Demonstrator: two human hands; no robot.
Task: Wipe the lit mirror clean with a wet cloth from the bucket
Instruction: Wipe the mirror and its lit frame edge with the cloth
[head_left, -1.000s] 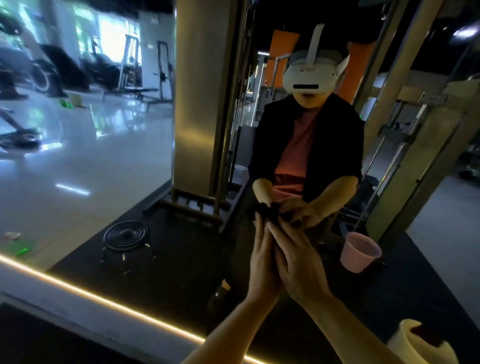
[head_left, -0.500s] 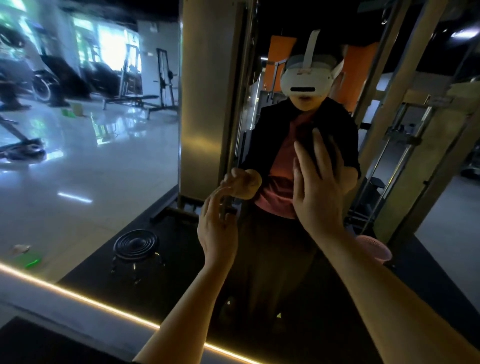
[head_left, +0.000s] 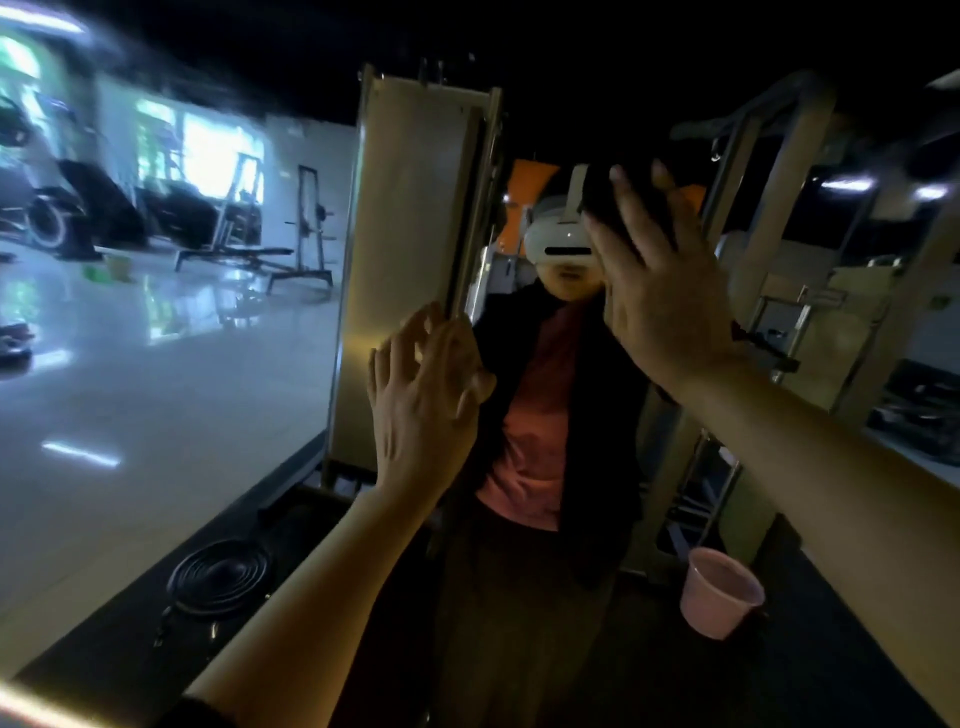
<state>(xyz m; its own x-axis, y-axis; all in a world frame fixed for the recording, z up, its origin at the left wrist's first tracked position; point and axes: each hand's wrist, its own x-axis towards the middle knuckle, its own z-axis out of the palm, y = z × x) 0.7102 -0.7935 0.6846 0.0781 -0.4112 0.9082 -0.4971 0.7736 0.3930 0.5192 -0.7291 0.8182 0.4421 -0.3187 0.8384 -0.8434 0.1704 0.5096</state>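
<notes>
**Right hand pressing a dark cloth high on the mirror**

One dark cloth (head_left: 615, 202) is lying flat against the mirror (head_left: 171, 395), high and right of centre, directly under the fingers (head_left: 621, 200) of the right hand (head_left: 660, 291). Those fingers are spreading straight over it, pressing rather than gripping. The cloth's long axis is too hidden to tell. The left hand (head_left: 421, 400) is hovering lower and to the left, fingers loosely apart and holding nothing; whether it is touching the glass is unclear. The right hand is plainly the nearer one for wiping. One pink bucket (head_left: 719, 592) is showing in the reflection, low at the right. One glowing light strip (head_left: 31, 701) is edging the mirror's lower left corner.
</notes>
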